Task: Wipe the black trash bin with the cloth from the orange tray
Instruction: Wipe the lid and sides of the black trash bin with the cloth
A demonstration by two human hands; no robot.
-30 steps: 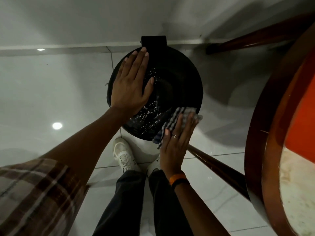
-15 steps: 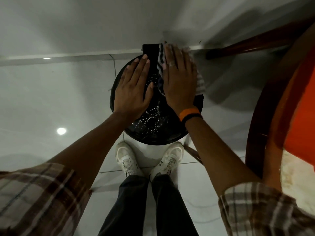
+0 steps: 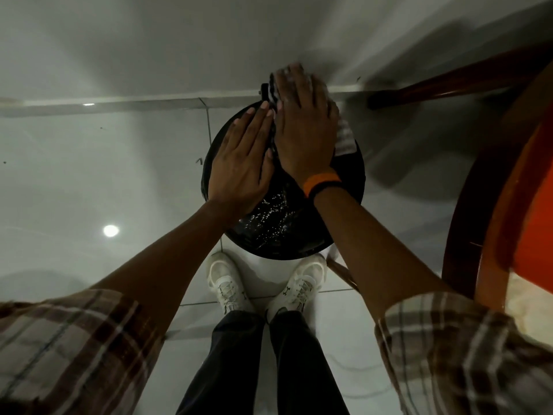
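Striped cloth [image 3: 344,139] under flat right hand [image 3: 305,127], round glossy black bin lid [image 3: 344,205]

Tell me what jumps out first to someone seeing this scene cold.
Two hands lie flat on the round lid of the black trash bin at centre frame: the left hand is bare, while the right hand presses a striped cloth against the far edge by the wall. White specks dot the near part of the lid, above a pair of white sneakers. An orange tray glows at the right edge.
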